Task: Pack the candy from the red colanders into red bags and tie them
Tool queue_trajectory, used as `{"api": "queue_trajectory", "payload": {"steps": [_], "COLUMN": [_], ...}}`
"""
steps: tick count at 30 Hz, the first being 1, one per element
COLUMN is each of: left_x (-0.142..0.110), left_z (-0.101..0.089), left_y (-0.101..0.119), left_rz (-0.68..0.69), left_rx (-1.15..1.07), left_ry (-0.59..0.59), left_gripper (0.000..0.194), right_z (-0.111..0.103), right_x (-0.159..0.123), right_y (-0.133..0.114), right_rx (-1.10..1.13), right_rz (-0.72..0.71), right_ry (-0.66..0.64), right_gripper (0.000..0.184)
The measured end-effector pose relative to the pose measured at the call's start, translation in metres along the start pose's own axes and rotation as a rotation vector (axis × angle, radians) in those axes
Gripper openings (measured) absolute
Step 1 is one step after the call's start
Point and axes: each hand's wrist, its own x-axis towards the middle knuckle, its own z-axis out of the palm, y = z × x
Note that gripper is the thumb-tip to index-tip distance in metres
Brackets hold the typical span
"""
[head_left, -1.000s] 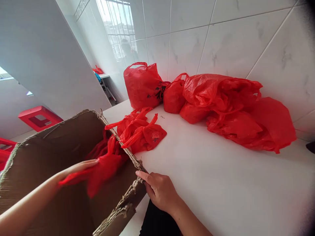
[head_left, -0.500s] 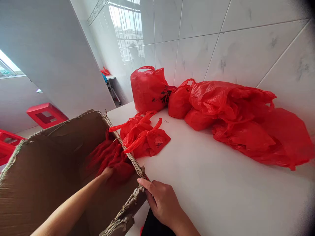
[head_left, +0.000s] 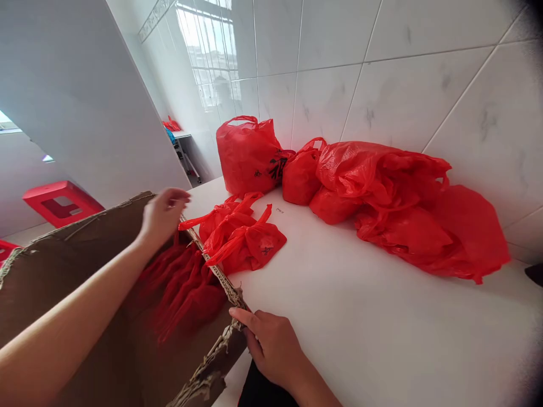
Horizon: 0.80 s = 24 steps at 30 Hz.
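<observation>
Resting nearest the camera, right hand [head_left: 271, 345]: palm down at the near edge of the white counter [head_left: 382, 339], fingers loosely bent, thumb and forefinger touching the torn rim of the cardboard box [head_left: 85, 265] at its near corner; whether it pinches the rim cannot be told.

Cardboard box: large, open-topped, brown, ragged along every visible edge; stands against the counter's left side, its right wall running along the counter edge.

Box contents: red bags in the box [head_left: 182, 288], a bunched heap lying against the right wall, handles trailing toward the near corner.

Left hand [head_left: 163, 215]: raised above the box's far rim, fingers half curled and apart, holding nothing; forearm crosses the box opening. Fingertips near, not touching, the small bags on the counter.

Small knotted red bags [head_left: 241, 237]: a cluster on the counter just beside the box rim, one handle overhanging it.

Open counter: bare white surface from the right hand rightward and forward to the far pile; wide, unobstructed.

Far pile of red bags [head_left: 394, 203]: loose, crumpled, lying along the tiled wall [head_left: 382, 73], touching it.

Upright filled red bag [head_left: 248, 155]: at the counter's far left corner, black printing on its side, handles up.

Red stool [head_left: 59, 200]: on the floor beyond the box, well apart.
</observation>
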Motion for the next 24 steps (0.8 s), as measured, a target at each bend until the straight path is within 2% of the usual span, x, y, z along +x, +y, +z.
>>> {"api": "queue_trajectory", "payload": {"steps": [3,5,8,11,14,17,19,21,24], "left_x": [-0.016,-0.029,-0.035,-0.029,-0.026,-0.032,-0.037,-0.041,-0.043], "left_z": [0.033,0.059,0.084,0.083,0.065,0.033,0.006,-0.024,-0.068], "left_y": [0.038,0.052,0.053,0.049,0.056,0.071,0.079,0.079,0.061], "left_rz": [0.178,0.237,0.227,0.188,0.133,0.021,-0.045,-0.127,-0.363], "left_rx": [0.056,0.097,0.132,0.079,-0.080,-0.284,-0.402,-0.524,-0.654], "left_ry": [-0.234,-0.311,-0.385,-0.465,-0.535,-0.542,-0.486,-0.382,-0.241], "left_gripper": [0.029,0.034,0.028,0.022,0.029,0.041,0.042,0.039,0.037], "right_z": [0.000,0.000,0.001,0.001,0.001,0.001,0.001,0.001,0.000], "right_x": [0.000,-0.001,-0.002,-0.003,-0.003,-0.002,-0.001,-0.001,-0.002], "right_y": [0.000,0.000,0.001,0.001,0.001,0.001,0.001,0.001,0.001], "right_rx": [-0.006,-0.015,-0.026,-0.028,-0.038,-0.048,-0.039,-0.021,0.000], "right_rz": [0.004,-0.006,-0.018,-0.018,-0.017,-0.027,-0.034,-0.038,-0.039], "right_ry": [-0.007,-0.007,0.000,0.007,0.008,0.026,0.042,0.047,0.041], "right_gripper": [0.054,0.054,0.055,0.055,0.057,0.057,0.056,0.055,0.055]}}
